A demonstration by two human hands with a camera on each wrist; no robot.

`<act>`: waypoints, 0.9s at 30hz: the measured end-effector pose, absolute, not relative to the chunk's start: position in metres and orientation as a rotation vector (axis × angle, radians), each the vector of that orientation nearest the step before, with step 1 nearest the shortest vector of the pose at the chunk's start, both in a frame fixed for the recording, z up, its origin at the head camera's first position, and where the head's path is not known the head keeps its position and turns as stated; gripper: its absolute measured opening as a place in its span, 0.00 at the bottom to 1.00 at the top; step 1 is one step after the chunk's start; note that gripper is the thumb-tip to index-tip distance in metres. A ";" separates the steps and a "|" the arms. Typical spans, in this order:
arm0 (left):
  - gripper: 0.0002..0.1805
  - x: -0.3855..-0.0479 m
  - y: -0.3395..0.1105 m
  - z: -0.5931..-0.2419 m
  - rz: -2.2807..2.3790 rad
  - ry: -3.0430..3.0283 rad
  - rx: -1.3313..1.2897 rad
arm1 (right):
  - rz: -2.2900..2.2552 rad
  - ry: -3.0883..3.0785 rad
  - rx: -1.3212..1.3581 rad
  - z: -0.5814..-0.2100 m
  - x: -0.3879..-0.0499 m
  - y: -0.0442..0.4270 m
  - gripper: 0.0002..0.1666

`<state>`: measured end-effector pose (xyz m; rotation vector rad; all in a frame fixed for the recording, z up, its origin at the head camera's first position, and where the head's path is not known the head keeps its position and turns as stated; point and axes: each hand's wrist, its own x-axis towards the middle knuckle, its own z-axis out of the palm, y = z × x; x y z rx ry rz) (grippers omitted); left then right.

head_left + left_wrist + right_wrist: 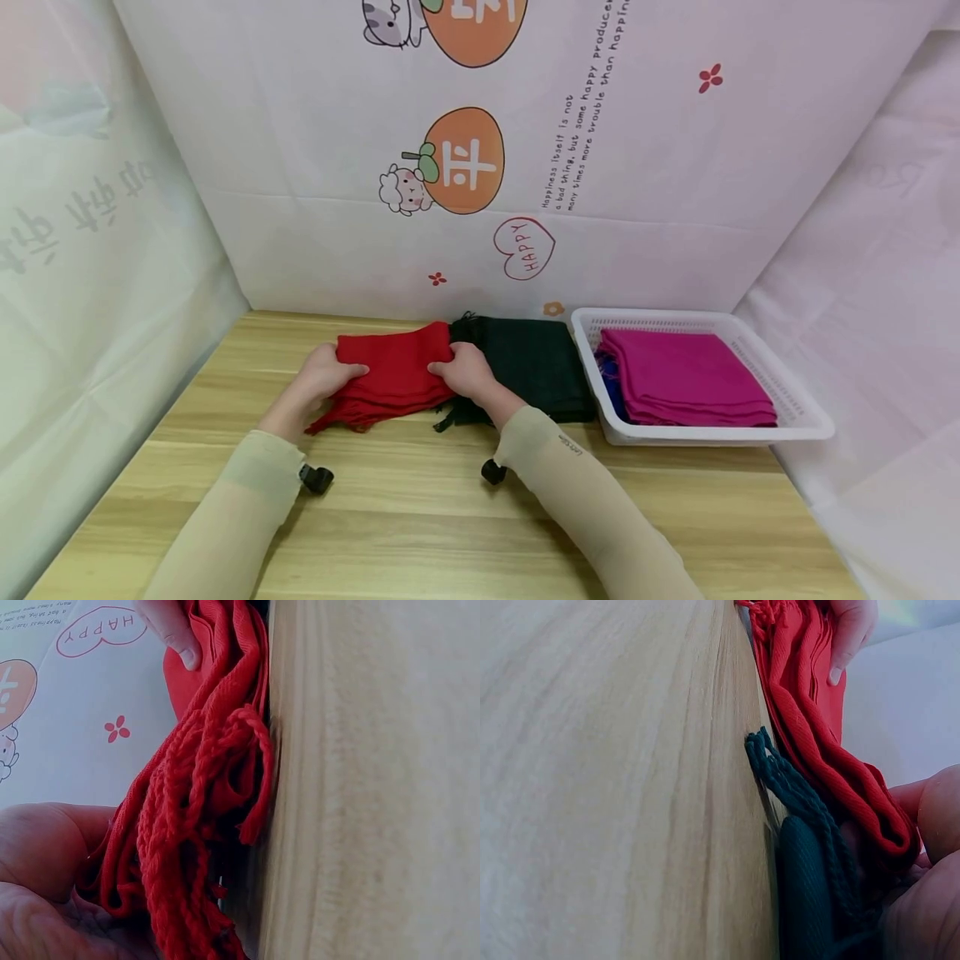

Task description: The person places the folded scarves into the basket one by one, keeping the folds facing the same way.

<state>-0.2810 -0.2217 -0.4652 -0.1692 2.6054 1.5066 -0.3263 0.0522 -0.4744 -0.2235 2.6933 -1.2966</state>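
A folded red scarf (393,362) with braided fringe (180,877) is gripped at both ends. My left hand (327,372) holds its left end, thumb on top and the other fingers underneath. At the opposite end my right hand (467,372) pinches the folded layers, thumb on top. In the right wrist view that hand is partly cut off by the frame edge. Right beside the red scarf lies a folded dark green scarf (532,367), its fringe (787,780) close below the red one's right end.
A white plastic basket (806,429) stands at the right of the wooden table (390,533). Inside it lies a folded magenta scarf (686,375) over something blue (611,383). A printed white cloth (645,258) rises behind, with more cloth at both sides.
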 end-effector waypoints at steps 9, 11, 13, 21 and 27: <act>0.38 -0.280 -0.221 -0.465 1.514 2.599 -0.145 | -1.292 2.713 -0.257 -0.474 -0.324 0.055 0.21; 0.39 -0.279 -0.222 -0.464 1.513 2.601 -0.142 | -1.301 2.712 -0.263 -0.473 -0.323 0.055 0.22; 0.39 -0.277 -0.222 -0.463 1.507 2.606 -0.138 | -1.302 2.718 -0.271 -0.474 -0.322 0.056 0.23; 0.39 -0.273 -0.221 -0.458 1.500 2.604 -0.119 | -1.294 2.725 -0.282 -0.474 -0.318 0.056 0.25; 0.42 -0.272 -0.223 -0.456 1.484 2.614 -0.110 | -1.304 2.727 -0.299 -0.471 -0.315 0.057 0.27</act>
